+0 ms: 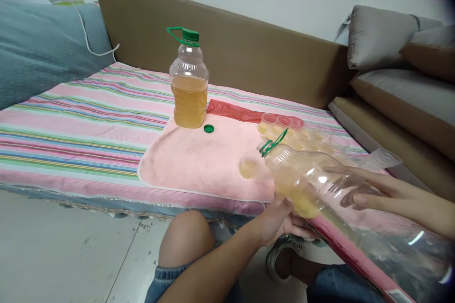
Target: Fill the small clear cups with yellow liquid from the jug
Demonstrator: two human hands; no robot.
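Striped bedsheet (71,128) under a pink towel (199,161), tan headboard behind. Left hand (284,220) grips the tilted oil bottle (309,175) from below, right hand (369,189) clasps its top side; mouth at 10 o'clock over a small cup (248,168). Second bottle (189,85) upright at 11.

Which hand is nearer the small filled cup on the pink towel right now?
Left. The left hand grips the tilted bottle from below, just down-right of the cup. The right hand holds the bottle's body farther right.
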